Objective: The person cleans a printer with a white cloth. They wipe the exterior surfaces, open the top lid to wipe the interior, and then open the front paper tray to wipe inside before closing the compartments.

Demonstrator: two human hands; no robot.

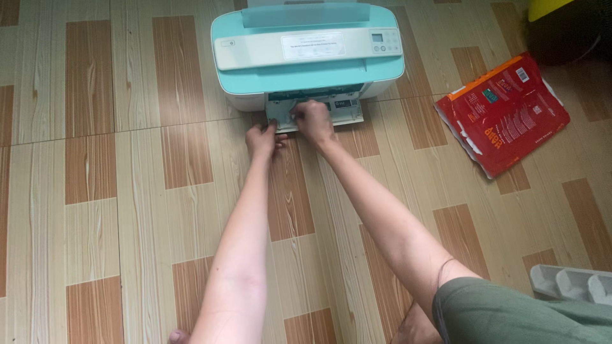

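A small teal and white printer (306, 51) stands on the wood-pattern floor at the top centre. Its pale output tray (347, 109) sticks out at the front, low over the floor. My left hand (262, 139) grips the tray's front left corner with curled fingers. My right hand (312, 120) lies on the tray's middle, fingers bent over its front edge. Both forearms reach forward from the bottom of the view. What lies under my right hand is hidden.
A red and orange ream of paper (503, 113), its wrapper torn open at one end, lies on the floor to the right of the printer. A dark object (567, 28) sits at the top right corner. A grey moulded tray (570, 283) shows at the bottom right.
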